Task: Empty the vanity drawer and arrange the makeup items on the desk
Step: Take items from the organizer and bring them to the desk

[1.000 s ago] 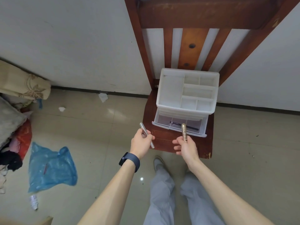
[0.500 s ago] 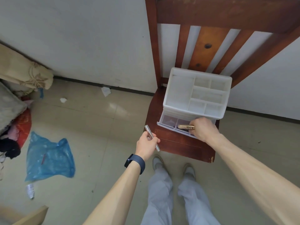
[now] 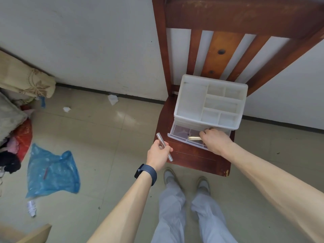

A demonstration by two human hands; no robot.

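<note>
A white plastic organizer (image 3: 191,100) with empty top compartments stands on a brown wooden chair seat (image 3: 192,158). Its clear bottom drawer (image 3: 178,134) is pulled out toward me. My right hand (image 3: 216,141) reaches over the open drawer and holds a gold tube (image 3: 193,138) lying sideways, its fingers curled down into the drawer. My left hand (image 3: 158,154) grips a slim silver tube (image 3: 164,148) left of the drawer, above the seat's front left corner. What else lies in the drawer is hidden by my right hand.
The chair's slatted back (image 3: 219,55) leans against a white wall. A blue plastic bag (image 3: 52,172), paper scraps (image 3: 113,99) and a pile of fabric (image 3: 15,120) lie on the tiled floor at left. My feet (image 3: 185,181) stand before the chair.
My right hand moved forward with the gold tube from in front of the chair to over the open drawer, turning the tube sideways. My left hand stayed put with the silver tube.
</note>
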